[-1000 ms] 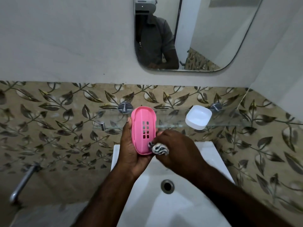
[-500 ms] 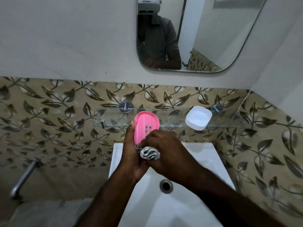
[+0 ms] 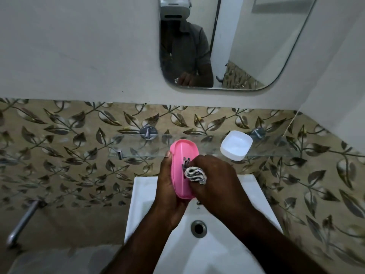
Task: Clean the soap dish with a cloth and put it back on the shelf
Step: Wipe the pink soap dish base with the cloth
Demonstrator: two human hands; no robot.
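Above the white washbasin [image 3: 142, 194], the left hand [image 3: 167, 190] is wrapped around the left edge of the pink soap dish [image 3: 181, 167], thumb lying along its rim, and holds it tilted up on end with its inner face showing. The right hand [image 3: 215, 180] is closed on a bunched striped cloth [image 3: 195, 174], which is pressed against the dish's inside, over its slotted drain holes. The two hands are close together, touching at the dish's lower end. The dish is held in front of the glass shelf [image 3: 276, 147], which is fixed to the leaf-patterned tiles behind the washbasin; its top end overlaps the shelf's front edge in the view. A white dish half [image 3: 236, 145] sits on that shelf, to the right of the pink one. The washbasin's drain [image 3: 198, 228] lies below both wrists.
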